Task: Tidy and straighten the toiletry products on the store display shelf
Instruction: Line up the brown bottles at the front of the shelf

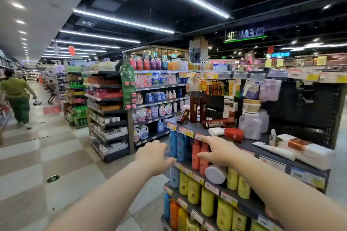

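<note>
A dark display shelf point(249, 145) stands at right. On its top lie a fallen brown tube point(218, 123), a white-and-red bottle point(228, 133) on its side, upright brown bottles point(193, 108) and pale jars point(250, 125). Below stand blue bottles point(177, 145), red-orange bottles point(196, 154), a tipped white jar point(216, 174) and yellow bottles point(193, 191). My right hand point(218, 151) reaches out with fingers spread, its forefinger at the top shelf's edge, in front of the red-orange bottles. My left hand point(153, 155) hovers just left of the blue bottles, holding nothing.
White flat packs point(304, 151) lie on the shelf top at right. Across the tiled aisle point(56, 155) stands another gondola point(150, 103) of detergents. A person in green point(17, 97) walks away at far left beside a cart.
</note>
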Demonstrator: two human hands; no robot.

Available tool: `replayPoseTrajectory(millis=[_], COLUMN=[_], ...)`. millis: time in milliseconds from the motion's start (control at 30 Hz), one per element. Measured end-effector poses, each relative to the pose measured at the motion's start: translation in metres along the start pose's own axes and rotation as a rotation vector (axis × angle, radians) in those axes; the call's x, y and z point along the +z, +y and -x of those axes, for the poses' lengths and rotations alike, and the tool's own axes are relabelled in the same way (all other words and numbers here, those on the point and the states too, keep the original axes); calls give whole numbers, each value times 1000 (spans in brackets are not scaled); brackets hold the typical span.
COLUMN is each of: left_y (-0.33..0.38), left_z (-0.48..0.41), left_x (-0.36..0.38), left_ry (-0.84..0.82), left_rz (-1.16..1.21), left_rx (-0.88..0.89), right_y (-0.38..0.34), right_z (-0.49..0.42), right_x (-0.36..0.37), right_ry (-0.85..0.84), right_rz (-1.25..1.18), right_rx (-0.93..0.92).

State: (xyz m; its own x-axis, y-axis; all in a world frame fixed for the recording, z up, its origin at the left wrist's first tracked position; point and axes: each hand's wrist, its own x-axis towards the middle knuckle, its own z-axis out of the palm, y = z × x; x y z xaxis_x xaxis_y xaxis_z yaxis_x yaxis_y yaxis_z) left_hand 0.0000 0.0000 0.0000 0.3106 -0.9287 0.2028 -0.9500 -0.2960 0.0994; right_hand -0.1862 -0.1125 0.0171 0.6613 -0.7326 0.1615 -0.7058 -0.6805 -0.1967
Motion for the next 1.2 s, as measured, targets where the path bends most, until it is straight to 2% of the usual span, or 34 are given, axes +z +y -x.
replayPoseTrajectory(millis=[167, 367, 733, 967, 1200], left_y=[-20, -46, -126, -120, -119], left_z=[-61, -151, -336, -428, -517], left_x=[19, 45, 81, 120, 147], left_ry=[-52, -57, -42, -92, -132], left_rz=[-24, 7, -69, 116, 209], left_rx=[-16, 37, 261, 295, 269], right_y=[4, 20, 29, 46, 85], right_z=[-67, -138, -284, -349, -435], right_x=[19, 44, 84, 99, 112], right_ry=[-60, -25, 4, -21, 23], right_rz=[15, 30, 28, 9, -67], right_rx=[10, 33, 298, 396, 372])
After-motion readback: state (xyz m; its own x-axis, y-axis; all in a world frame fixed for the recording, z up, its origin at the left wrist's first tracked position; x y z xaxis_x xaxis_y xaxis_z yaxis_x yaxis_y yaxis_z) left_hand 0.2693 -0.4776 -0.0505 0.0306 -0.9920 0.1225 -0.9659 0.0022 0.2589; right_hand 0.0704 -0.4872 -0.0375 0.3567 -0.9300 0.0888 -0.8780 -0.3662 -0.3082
